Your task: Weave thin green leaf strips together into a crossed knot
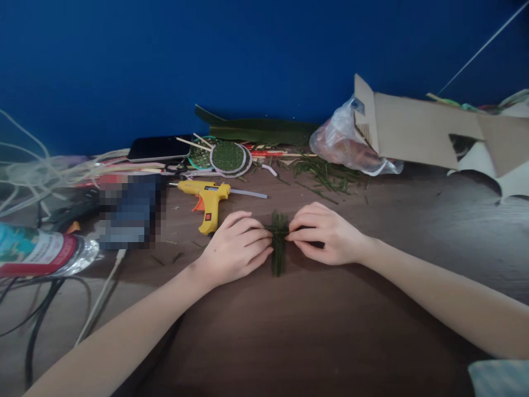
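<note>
1. Nearest: a bare stretch of dark brown table (289,331), crossed by two forearms reaching in from below, with loose black cables (37,325) trailing off at the left edge.
2. Mid-table: a small bundle of green leaf strips (279,256), lying on the wood and pinched from both sides. Gripped by the left hand (237,245), fingers narrowed and laid flat along the bundle's left flank. Gripped too by the right hand (326,234), fingertips closed on a short strip crossing the upright ones.
3. Judging from that grip: press the bundle flat to the table, pinch right at the crossing, and pull evenly from both sides to avoid skewing or splitting the strips.
4. Just beyond the left hand: a yellow glue gun (209,201) on its side, apart from the fingers. Best to mind the nozzle.
5. Further left: a plastic bottle (41,251) lying down, beside a blurred dark box (130,209).
6. Farther back: woven green discs (227,157), a dark phone (159,148), scattered leaf clippings (326,173), a clear plastic bag (345,143), a cardboard piece (417,132), and pale strands (41,171) at far left.
7. Farthest: long green leaves (264,131) lying against the blue wall (248,55).
</note>
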The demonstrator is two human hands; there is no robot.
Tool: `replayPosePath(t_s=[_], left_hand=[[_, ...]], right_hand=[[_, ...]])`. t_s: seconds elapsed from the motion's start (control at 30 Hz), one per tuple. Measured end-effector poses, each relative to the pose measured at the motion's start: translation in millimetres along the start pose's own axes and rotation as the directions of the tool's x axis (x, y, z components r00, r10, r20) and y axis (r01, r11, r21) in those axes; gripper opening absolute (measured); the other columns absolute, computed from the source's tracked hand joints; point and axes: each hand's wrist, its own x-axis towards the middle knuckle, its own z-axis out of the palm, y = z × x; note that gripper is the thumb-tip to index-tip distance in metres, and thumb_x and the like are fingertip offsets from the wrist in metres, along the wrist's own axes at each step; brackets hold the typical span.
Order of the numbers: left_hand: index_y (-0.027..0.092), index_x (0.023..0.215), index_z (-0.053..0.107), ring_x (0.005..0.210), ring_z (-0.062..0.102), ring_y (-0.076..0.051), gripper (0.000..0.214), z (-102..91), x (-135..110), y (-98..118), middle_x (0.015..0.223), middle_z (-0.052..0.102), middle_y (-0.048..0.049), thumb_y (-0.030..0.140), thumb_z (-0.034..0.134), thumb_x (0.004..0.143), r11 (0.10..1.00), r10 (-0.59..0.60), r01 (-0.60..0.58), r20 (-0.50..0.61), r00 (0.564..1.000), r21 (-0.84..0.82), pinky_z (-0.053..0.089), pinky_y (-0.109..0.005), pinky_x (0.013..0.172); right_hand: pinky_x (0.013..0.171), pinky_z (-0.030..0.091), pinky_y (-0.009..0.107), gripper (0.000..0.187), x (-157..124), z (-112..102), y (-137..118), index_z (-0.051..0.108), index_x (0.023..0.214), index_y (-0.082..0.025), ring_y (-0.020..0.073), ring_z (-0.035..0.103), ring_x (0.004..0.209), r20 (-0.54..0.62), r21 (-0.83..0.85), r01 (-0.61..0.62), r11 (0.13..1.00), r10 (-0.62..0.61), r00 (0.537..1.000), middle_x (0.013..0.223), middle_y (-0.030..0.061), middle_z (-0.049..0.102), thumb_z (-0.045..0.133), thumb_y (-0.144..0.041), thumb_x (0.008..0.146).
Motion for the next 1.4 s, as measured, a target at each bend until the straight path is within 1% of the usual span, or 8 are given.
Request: replayPosePath(t_s=[0.13,0.27,0.43,0.53,0.7,0.87,1.13,1.4], left_hand=[[0.019,0.088,0.065,0.083,0.061,-0.014,0.011,-0.9,0.7,0.1,0.086,0.071,0.003,0.02,0.054,0.085,1.0,-0.012,0.013,-0.031,0.999,0.01,0.039,-0.035,0.092],[0.018,0.088,0.063,0.085,0.061,-0.015,0.011,0.5,1.1,-1.3,0.09,0.07,0.0003,0.018,0.052,0.086,0.997,-0.075,0.076,-0.044,0.996,0.01,0.041,-0.034,0.089],[0.016,0.088,0.061,0.081,0.06,-0.014,0.01,5.3,3.4,-3.0,0.087,0.069,-0.0006,0.017,0.051,0.087,0.983,-0.182,0.182,-0.014,0.983,-0.031,0.042,-0.029,0.077],[0.017,0.086,0.061,0.079,0.059,-0.015,0.011,6.6,5.2,-2.3,0.085,0.068,-0.0005,0.019,0.05,0.088,0.979,-0.204,0.204,0.007,0.979,-0.016,0.04,-0.029,0.073],[0.017,0.082,0.06,0.077,0.057,-0.015,0.013,5.9,6.3,1.7,0.082,0.067,0.0,0.02,0.05,0.088,0.978,-0.204,0.205,0.037,0.978,-0.026,0.038,-0.029,0.071],[0.018,0.081,0.06,0.075,0.054,-0.015,0.01,5.4,7.1,5.1,0.08,0.065,0.0003,0.022,0.053,0.086,0.967,-0.244,0.249,0.075,0.967,-0.056,0.036,-0.029,0.069],[0.018,0.076,0.06,0.076,0.053,-0.015,0.008,6.7,8.4,6.8,0.08,0.064,0.002,0.021,0.058,0.083,0.961,-0.257,0.262,0.066,0.964,-0.082,0.034,-0.029,0.069],[0.018,0.071,0.059,0.075,0.053,-0.015,0.016,6.9,10.0,8.4,0.077,0.064,0.0008,0.02,0.052,0.086,0.974,-0.223,0.225,0.042,0.974,-0.031,0.034,-0.029,0.068]], right_hand=[[0.069,0.041,0.032,0.013,0.7,0.5,-0.8,0.065,0.082,-0.017,0.0163,0.055,0.077,-0.058,-0.013,-0.074,0.997,0.073,0.996,0.08,0.005,0.066,0.052,-0.017,0.082],[0.07,0.04,0.033,0.013,2.2,3.7,-1.4,0.065,0.081,-0.017,0.0165,0.054,0.078,-0.071,-0.028,-0.147,0.989,0.144,0.987,0.082,0.0051,0.066,0.052,-0.021,0.084],[0.072,0.039,0.033,0.015,6.2,9.3,-5.3,0.065,0.083,-0.017,0.0165,0.054,0.08,-0.031,-0.023,-0.206,0.978,0.205,0.978,0.085,0.0051,0.066,0.051,-0.02,0.086],[0.071,0.038,0.032,0.014,9.0,11.6,-7.6,0.065,0.081,-0.017,0.0163,0.054,0.08,-0.007,-0.02,-0.217,0.976,0.217,0.976,0.085,0.0049,0.065,0.052,-0.02,0.085],[0.07,0.036,0.031,0.012,9.7,13.0,-6.9,0.064,0.079,-0.017,0.0159,0.055,0.08,0.002,0.004,-0.161,0.987,0.161,0.987,0.084,0.0037,0.066,0.053,-0.018,0.085],[0.07,0.036,0.03,0.013,8.5,13.4,-4.4,0.064,0.08,-0.016,0.0152,0.055,0.08,-0.011,0.005,-0.098,0.995,0.098,0.995,0.086,0.0032,0.067,0.052,-0.015,0.085],[0.069,0.036,0.03,0.015,9.4,12.8,-7.8,0.064,0.077,-0.017,0.015,0.054,0.078,-0.002,-0.036,-0.121,0.992,0.121,0.993,0.083,0.0028,0.066,0.052,-0.018,0.085],[0.068,0.035,0.03,0.019,11.5,13.0,-11.5,0.063,0.074,-0.016,0.0154,0.054,0.076,-0.008,-0.116,-0.092,0.989,0.092,0.996,0.081,0.0042,0.066,0.049,-0.019,0.087]])
